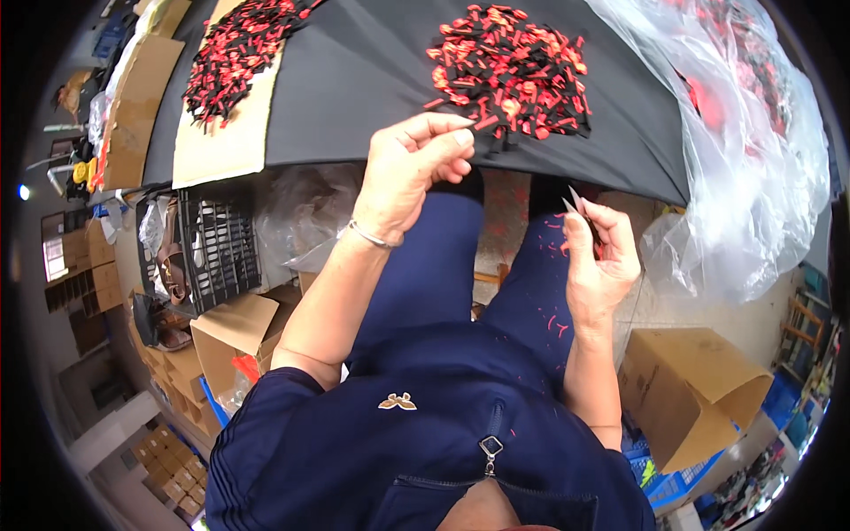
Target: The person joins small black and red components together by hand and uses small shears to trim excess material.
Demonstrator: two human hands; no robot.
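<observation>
My left hand [414, 168] reaches over the near edge of the table, thumb and forefinger pinched on a small black-and-red strip [479, 122]. Just beyond its fingertips lies a heap of small red and black strips [509, 71] on the black cloth. In my right hand [604, 261], held above my right thigh, are small snips [574, 202], pointed blades up and slightly apart, the handles mostly hidden by the fingers. Red scraps [555, 324] are scattered over my dark blue trousers below them.
A second heap of strips [232, 66] lies on a cardboard sheet [226, 152] at the left. Clear plastic bags [726, 239] hang over the table's right side. A black crate [217, 248] and an open carton [235, 327] stand left; another carton [686, 380] stands right.
</observation>
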